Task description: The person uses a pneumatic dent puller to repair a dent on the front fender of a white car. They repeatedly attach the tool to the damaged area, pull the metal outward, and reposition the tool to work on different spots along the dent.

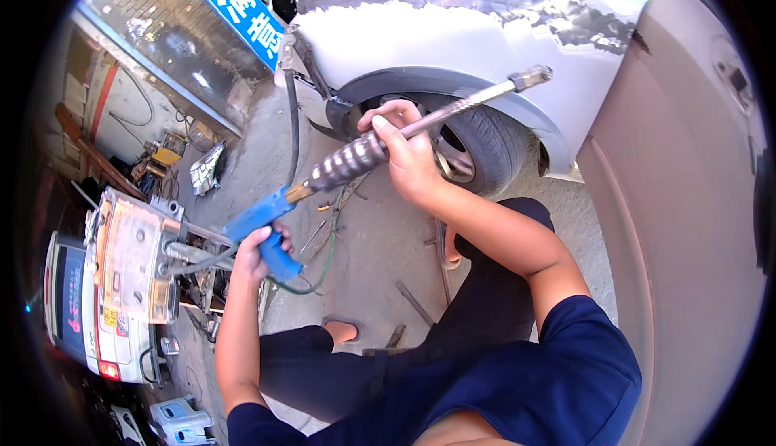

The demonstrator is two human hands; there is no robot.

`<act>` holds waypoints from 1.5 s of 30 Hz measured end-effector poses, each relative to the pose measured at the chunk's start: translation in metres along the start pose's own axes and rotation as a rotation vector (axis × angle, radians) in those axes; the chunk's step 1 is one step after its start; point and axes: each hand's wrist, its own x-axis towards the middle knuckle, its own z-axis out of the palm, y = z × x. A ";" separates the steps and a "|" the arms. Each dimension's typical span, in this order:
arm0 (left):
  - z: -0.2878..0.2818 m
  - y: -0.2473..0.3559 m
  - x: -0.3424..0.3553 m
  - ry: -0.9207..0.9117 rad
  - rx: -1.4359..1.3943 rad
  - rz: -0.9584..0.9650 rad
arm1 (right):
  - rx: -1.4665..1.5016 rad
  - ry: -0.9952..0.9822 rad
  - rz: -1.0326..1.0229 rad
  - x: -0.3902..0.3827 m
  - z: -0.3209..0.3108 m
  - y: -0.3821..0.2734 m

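Observation:
A slide-hammer dent puller with a blue pistol grip [257,216] slants across the middle, from lower left up to the right. My left hand [257,250] is closed round the blue grip. My right hand [406,155] wraps the metal shaft [465,107] at the upper end of the ribbed dark sliding weight [347,163]. The shaft's metal tip [533,77] points toward the car's pale fender [453,34], whose paint is sanded to bare metal in patches; whether it touches is unclear. A dark cable [293,127] and a thin green cord [333,246] run near the tool.
Below the fender is a car wheel [497,151]; an open door [671,179] stands close on my right. At left are a boxy machine on a stand [133,264] and a white van [69,284]. A blue step stool [179,420] and several loose tools lie on the floor.

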 end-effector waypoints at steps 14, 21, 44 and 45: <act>0.058 -0.213 0.059 -0.309 -0.304 -0.553 | -0.069 -0.018 0.208 -0.082 -0.124 -0.038; 0.031 -0.233 0.067 -0.146 -0.359 -0.799 | -0.153 -0.086 0.439 -0.051 -0.111 0.014; 0.056 -0.231 0.083 -0.150 -0.161 -0.930 | -0.103 0.123 0.470 -0.041 -0.111 0.006; 0.055 -0.229 0.084 -0.183 -0.097 -0.918 | -0.118 0.148 0.472 -0.040 -0.112 0.006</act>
